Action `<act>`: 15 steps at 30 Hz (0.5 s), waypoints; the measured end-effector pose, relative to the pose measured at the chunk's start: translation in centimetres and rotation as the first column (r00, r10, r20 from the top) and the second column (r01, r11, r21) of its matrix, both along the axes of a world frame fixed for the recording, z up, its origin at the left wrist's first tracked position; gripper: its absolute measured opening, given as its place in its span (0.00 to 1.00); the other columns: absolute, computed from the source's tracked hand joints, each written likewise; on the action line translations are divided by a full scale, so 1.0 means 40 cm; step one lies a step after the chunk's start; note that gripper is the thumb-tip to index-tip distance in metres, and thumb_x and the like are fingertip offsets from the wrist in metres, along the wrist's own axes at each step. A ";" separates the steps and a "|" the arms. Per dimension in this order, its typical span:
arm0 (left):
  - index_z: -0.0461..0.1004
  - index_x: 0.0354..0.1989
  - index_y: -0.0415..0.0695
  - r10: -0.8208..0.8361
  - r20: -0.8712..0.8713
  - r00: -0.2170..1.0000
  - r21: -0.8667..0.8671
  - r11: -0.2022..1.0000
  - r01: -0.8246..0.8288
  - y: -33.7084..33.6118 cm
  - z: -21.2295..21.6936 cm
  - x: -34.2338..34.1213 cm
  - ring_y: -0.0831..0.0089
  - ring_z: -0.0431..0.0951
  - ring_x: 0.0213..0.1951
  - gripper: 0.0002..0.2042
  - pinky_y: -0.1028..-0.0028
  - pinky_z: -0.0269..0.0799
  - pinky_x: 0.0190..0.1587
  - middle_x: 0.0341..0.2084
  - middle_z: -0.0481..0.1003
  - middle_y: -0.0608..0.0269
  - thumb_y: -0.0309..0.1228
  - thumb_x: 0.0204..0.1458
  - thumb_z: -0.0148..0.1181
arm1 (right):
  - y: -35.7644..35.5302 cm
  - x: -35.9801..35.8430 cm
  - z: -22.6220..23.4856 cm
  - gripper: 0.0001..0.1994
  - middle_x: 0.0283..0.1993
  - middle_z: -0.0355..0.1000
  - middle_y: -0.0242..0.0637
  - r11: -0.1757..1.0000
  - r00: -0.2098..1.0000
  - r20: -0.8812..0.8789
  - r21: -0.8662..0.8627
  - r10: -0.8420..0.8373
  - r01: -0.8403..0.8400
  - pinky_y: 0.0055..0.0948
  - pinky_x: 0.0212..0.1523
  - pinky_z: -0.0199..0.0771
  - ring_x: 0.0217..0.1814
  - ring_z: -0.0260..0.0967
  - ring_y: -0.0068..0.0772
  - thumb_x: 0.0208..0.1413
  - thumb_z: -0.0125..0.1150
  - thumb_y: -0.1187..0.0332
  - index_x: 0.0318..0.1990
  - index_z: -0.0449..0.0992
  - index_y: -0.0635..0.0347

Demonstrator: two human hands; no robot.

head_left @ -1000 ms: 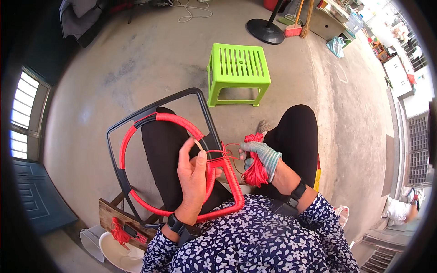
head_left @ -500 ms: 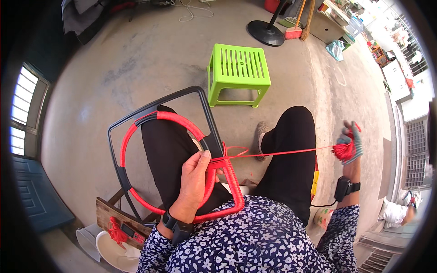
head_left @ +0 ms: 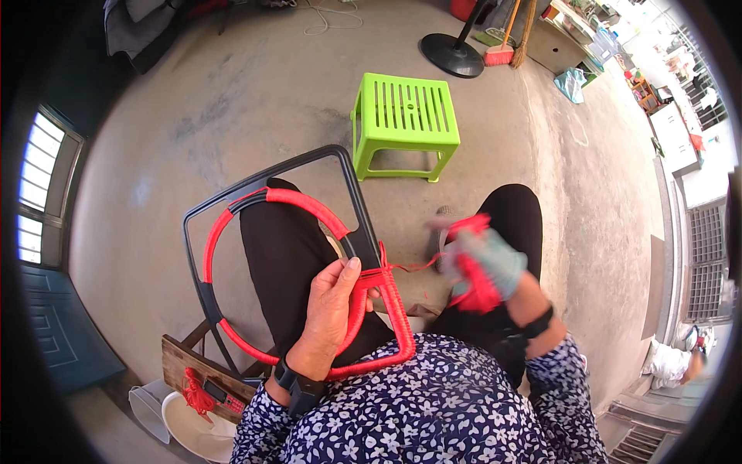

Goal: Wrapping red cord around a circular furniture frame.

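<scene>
A black frame (head_left: 276, 165) with a ring set inside its rounded rectangle rests across my left thigh. Red cord (head_left: 396, 309) is wound tightly over its near corner and over parts of the ring. My bare left hand (head_left: 330, 301) grips the frame where the ring meets the side bar, thumb on top. My right hand (head_left: 487, 263), in a grey-green glove and blurred by motion, holds a red cord bundle (head_left: 478, 290) above my right knee. A slack strand runs from the bundle to the wrapped side bar.
Ahead stands a green plastic stool (head_left: 410, 116). At lower left, a wooden bench (head_left: 185, 357) carries another red cord bundle (head_left: 198, 393) and a small phone (head_left: 224, 396), beside a white bucket (head_left: 185, 433). A black round stand base (head_left: 451, 56) and a broom (head_left: 499, 55) are farther off.
My right hand has swung in from the far right toward the frame with the cord bundle. The strand, taut before, now hangs shorter and slack. My left hand stays in place.
</scene>
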State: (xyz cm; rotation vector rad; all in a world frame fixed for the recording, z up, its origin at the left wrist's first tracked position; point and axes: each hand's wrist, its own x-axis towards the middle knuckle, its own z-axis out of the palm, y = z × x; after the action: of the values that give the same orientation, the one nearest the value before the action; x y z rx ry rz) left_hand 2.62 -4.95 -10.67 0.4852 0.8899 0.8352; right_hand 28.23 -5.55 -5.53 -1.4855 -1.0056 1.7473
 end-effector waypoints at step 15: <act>0.71 0.34 0.41 0.026 0.022 0.999 -0.040 0.999 -0.025 -0.013 -0.006 -0.006 0.74 0.77 0.23 0.10 0.77 0.74 0.24 0.25 0.76 0.59 0.35 0.61 0.52 | -0.006 -0.155 -0.094 0.16 0.35 0.72 0.40 0.926 0.537 -0.764 -0.215 -0.358 0.311 0.32 0.30 0.75 0.31 0.69 0.35 0.56 0.61 0.55 0.28 0.71 0.58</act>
State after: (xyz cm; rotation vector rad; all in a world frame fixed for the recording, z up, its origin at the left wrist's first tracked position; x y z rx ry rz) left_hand 2.36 -5.48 -10.92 0.4293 0.8916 0.8428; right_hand 22.02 -5.79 -9.30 -0.6656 -0.1672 1.8420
